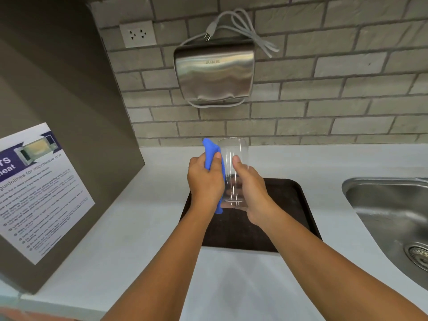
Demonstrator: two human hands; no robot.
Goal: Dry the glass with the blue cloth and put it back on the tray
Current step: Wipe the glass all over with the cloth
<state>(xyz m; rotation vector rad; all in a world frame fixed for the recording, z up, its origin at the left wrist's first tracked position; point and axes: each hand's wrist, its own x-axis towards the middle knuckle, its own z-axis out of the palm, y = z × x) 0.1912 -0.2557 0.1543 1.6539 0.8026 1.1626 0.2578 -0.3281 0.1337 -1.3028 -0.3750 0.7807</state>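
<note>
A tall clear glass (234, 149) stands upright in the air above the dark tray (294, 205), mouth up. My right hand (251, 193) grips its lower half from the right, thumb on the near wall. My left hand (205, 181) holds the blue cloth (209, 154) pressed against the glass's left side; the cloth sticks up past my thumb and a strip hangs below my palm. The base of the glass is partly hidden by my fingers.
The tray lies on a white counter (129, 239). A steel sink (393, 218) is at the right. A grey cabinet with a microwave notice (34, 193) stands at the left. A steel hand dryer (214, 72) and a socket (137, 33) hang on the brick wall.
</note>
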